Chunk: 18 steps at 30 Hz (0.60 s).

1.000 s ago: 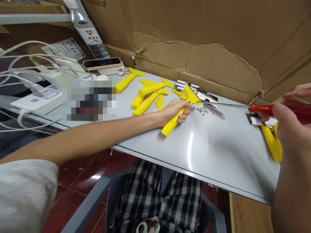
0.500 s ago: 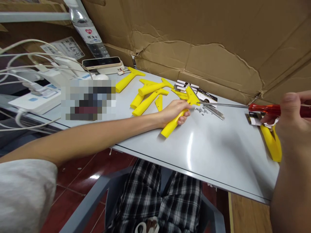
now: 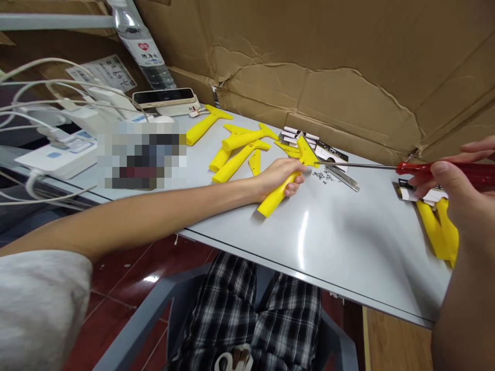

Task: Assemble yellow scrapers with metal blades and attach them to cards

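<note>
My left hand (image 3: pixel 284 178) is wrapped round a yellow scraper (image 3: pixel 270 205), its flared head pointing away from me and its hollow handle end towards me. Over at the right, my right hand (image 3: pixel 464 190) holds a screwdriver (image 3: pixel 421 169) by its red handle, thumb and fingers around it. The long shaft runs level to the left, its tip at the edge of the scraper's head. Just right of that head lie small loose screws (image 3: pixel 320 176) and a flat metal tool (image 3: pixel 344 178), partly hidden.
Several yellow scraper pieces (image 3: pixel 235 164) lie left of my hand. Behind the held scraper are black-and-white packets (image 3: pixel 332 153). More yellow pieces (image 3: pixel 435 226) sit under my right hand. A phone (image 3: pixel 164 96), a bottle (image 3: pixel 145 51) and a cabled power strip (image 3: pixel 58 157) stand left; cardboard (image 3: pixel 317 93) walls the back.
My right hand's fingers have shifted on the screwdriver handle, with the thumb now further left along it. The screwdriver tip remains at the scraper head, and my left hand keeps its grip.
</note>
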Each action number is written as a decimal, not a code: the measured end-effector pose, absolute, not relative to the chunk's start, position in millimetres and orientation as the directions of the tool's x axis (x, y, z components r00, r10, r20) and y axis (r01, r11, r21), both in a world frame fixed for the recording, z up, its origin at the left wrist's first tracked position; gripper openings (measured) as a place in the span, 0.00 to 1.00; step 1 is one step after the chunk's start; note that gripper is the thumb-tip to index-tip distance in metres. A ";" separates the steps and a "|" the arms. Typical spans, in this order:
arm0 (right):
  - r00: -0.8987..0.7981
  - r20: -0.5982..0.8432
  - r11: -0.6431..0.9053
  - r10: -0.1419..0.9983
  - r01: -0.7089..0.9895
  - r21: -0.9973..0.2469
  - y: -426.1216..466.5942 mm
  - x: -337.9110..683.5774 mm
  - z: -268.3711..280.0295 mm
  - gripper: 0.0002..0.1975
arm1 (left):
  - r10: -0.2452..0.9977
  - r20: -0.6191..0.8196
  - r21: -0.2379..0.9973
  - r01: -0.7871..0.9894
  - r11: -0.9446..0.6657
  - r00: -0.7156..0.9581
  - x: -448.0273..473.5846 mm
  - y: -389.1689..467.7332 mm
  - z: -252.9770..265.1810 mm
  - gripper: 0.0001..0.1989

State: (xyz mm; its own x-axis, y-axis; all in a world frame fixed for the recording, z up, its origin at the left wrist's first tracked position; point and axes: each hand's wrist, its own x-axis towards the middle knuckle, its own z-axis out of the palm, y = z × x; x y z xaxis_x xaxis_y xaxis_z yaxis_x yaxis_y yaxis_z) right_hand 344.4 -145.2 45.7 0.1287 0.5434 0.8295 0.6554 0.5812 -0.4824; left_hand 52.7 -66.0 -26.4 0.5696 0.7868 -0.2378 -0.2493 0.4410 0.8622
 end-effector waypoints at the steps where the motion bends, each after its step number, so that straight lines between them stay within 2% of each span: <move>1: 0.114 0.830 0.604 0.545 0.634 -0.484 -146.8 340.2 45.8 0.21 | 0.786 -0.242 0.860 -0.249 0.445 0.569 52.6 -65.7 -26.4 0.10; 4: 0.123 0.833 0.638 0.539 0.586 -0.499 -147.9 332.3 46.4 0.16 | 0.785 -0.248 0.857 -0.250 0.451 0.568 51.7 -65.5 -26.5 0.10; 6: 0.158 0.834 0.660 0.528 0.541 -0.521 -143.2 338.3 47.0 0.17 | 0.783 -0.233 0.861 -0.253 0.442 0.577 50.8 -65.7 -26.6 0.10; 10: 0.328 0.770 0.711 0.547 0.303 -0.634 -121.6 377.5 42.3 0.19 | 0.754 -0.178 0.889 -0.226 0.399 0.632 49.0 -65.9 -27.6 0.10; 13: 0.441 0.634 0.652 0.635 0.135 -0.746 -102.4 404.5 27.3 0.23 | 0.749 -0.154 0.904 -0.214 0.370 0.644 47.7 -65.4 -28.2 0.09; 18: 0.412 0.429 0.471 0.804 0.000 -0.882 -82.8 406.9 -11.3 0.31 | 0.755 -0.074 0.936 -0.215 0.277 0.651 45.2 -65.4 -24.2 0.10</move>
